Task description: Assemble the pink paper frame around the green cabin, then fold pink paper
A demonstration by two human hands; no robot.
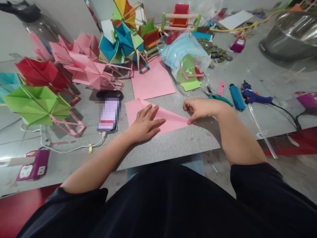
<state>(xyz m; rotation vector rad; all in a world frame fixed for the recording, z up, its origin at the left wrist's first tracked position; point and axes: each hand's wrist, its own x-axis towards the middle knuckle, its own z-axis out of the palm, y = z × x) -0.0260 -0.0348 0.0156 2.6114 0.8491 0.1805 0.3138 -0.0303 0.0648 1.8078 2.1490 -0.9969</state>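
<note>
Hands point(146, 124) press folded pink paper point(170, 119); plastic bag point(184, 54) holds green sheets point(189, 71)

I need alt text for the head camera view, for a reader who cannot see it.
A person's left hand presses flat on a folded pink paper on a grey board, while the right hand pinches the paper's right corner. Around them lie a phone, another pink sheet, folded paper models and a blue glue gun.
</note>
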